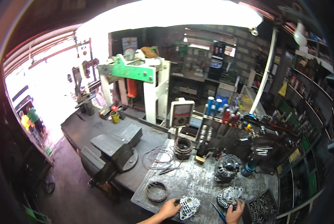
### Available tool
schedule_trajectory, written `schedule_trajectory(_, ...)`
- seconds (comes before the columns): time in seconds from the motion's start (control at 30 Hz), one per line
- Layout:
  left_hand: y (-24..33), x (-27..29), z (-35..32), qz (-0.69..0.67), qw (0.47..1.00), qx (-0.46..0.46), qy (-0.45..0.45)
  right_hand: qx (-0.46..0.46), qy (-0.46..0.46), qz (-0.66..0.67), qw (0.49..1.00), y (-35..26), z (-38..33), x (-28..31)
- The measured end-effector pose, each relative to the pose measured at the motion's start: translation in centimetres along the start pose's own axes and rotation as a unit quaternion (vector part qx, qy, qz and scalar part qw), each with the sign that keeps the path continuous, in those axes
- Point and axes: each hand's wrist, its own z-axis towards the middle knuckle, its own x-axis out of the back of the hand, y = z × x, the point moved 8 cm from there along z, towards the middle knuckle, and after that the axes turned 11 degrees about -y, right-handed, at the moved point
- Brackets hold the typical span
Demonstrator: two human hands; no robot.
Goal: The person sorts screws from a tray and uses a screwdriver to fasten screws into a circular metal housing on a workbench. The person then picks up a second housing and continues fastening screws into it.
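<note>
My left hand (169,208) rests on the left edge of a silver alternator end housing (189,207) lying flat on the metal bench top (197,179). My right hand (235,211) grips a second round, finned alternator part (228,196) near the bench's front edge. A blue-handled tool (219,213) lies between the two hands. Further back stands a dark whole alternator (226,168).
A large bench vise (113,151) is bolted at the left. A stator ring (156,191), loose wire loops (159,156) and a copper winding (182,147) lie on the bench. A tray of bolts (262,209) sits at right. A green-and-white press (137,80) stands behind.
</note>
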Motion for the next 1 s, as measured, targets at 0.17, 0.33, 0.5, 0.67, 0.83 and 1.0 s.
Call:
schedule_trajectory(0.17, 0.3, 0.9, -1.0, -0.038, 0.997, -0.058, -0.016, 0.02, 0.035, 0.079, 0.996, -2.8, 2.3, -0.2)
schedule_trajectory(0.33, -1.5, 2.5, -2.0, 0.006, 0.996, -0.091, -0.01, 0.023, 0.036, 0.04, 0.998, -5.6, 3.2, -1.2)
schedule_trajectory(0.5, -3.4, 3.7, -1.2, -0.017, 0.992, -0.122, -0.003, 0.043, 0.039, 0.095, 0.994, -6.8, 3.9, -1.7)
schedule_trajectory(0.67, -3.2, 3.0, -3.1, 0.052, 0.993, -0.102, 0.001, 0.05, -0.029, 0.136, 0.989, -9.9, 4.1, -3.0)
schedule_trajectory(0.83, 0.5, 3.4, -5.7, -0.042, 0.991, -0.1, 0.073, 0.049, -0.246, 0.252, 0.935, -12.1, 2.0, -6.4)
schedule_trajectory(1.0, -3.3, 4.2, -13.9, -0.068, 0.979, -0.04, 0.191, 0.173, -0.391, 0.201, 0.882, -16.9, -1.0, -9.6)
